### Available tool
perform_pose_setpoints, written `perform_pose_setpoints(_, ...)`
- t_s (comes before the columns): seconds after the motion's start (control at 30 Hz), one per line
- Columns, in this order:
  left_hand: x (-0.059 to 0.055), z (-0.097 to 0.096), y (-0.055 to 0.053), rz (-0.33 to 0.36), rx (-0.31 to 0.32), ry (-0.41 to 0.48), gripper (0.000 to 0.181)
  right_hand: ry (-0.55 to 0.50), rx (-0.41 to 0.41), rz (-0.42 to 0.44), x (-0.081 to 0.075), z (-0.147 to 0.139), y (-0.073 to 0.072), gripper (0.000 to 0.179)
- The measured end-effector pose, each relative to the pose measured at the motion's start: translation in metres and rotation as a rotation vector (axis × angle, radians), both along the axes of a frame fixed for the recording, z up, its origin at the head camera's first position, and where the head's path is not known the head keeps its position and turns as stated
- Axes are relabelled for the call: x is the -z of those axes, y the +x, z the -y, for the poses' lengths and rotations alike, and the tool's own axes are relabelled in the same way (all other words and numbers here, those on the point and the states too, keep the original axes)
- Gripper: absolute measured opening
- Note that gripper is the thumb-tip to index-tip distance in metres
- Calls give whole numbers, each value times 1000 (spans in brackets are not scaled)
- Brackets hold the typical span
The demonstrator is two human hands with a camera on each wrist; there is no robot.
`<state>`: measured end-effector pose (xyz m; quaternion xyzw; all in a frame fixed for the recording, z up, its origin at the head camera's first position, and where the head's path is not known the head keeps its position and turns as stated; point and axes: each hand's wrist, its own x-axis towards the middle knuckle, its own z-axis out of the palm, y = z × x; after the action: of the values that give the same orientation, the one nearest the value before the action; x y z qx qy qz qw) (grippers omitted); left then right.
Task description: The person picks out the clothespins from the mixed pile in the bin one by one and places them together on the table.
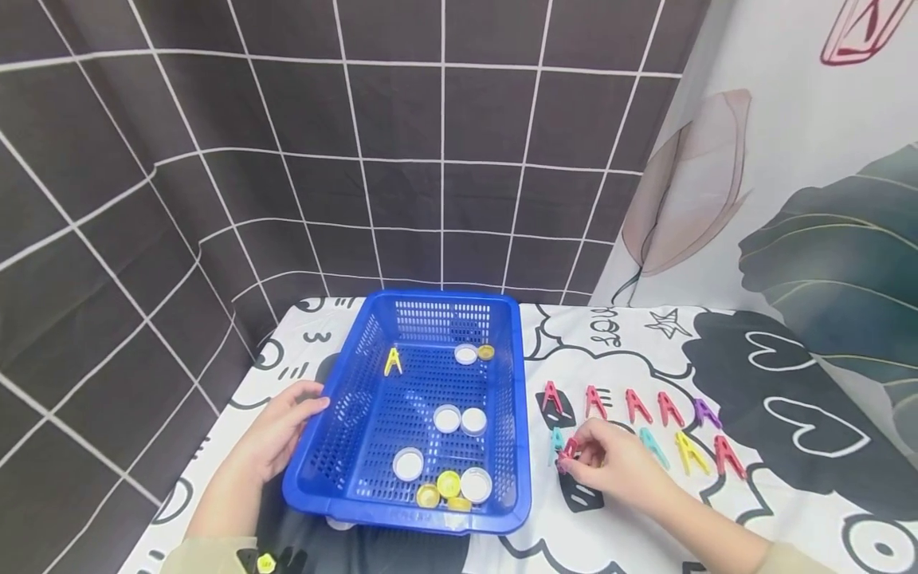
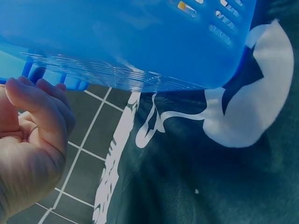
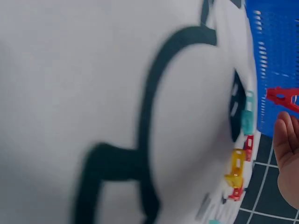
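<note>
My right hand point(image 1: 606, 462) pinches a small red clothespin point(image 1: 568, 450) between thumb and fingers, low over the cloth. A teal clothespin point(image 1: 557, 440) lies right beside it. In the right wrist view the held clothespin's red end shows above the fingers point(image 3: 289, 135). My left hand point(image 1: 287, 426) rests at the left side of the blue basket point(image 1: 409, 514), its fingertips against the outside of the rim. The left wrist view has those fingers point(image 2: 42, 109) bent loosely under the rim. Inside the basket lie a yellow clothespin point(image 1: 393, 362), several white caps point(image 1: 408, 464) and several yellow caps point(image 1: 449, 484).
To the right, more clothespins lie in two rows: several red ones point(image 1: 637, 406), a purple one point(image 1: 706, 413), another teal one point(image 1: 653, 446) and a yellow one point(image 1: 692, 453). A patterned cloth point(image 1: 717, 518) covers the table; a dark tiled backdrop point(image 1: 402, 199) stands behind.
</note>
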<state>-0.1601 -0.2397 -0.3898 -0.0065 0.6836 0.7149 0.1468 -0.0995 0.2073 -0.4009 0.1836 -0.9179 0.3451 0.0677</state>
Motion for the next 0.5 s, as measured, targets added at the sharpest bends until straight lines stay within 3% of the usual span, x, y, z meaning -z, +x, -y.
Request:
perform_pose_setpoints(0.2, 1, 1, 1, 9, -4, -12, 19, 33, 49, 98, 10, 2, 6, 25)
perform_pose_setpoints(0.5, 1, 1, 0, 16, -8, -19, 19, 202, 86, -26, 16, 4, 21, 35)
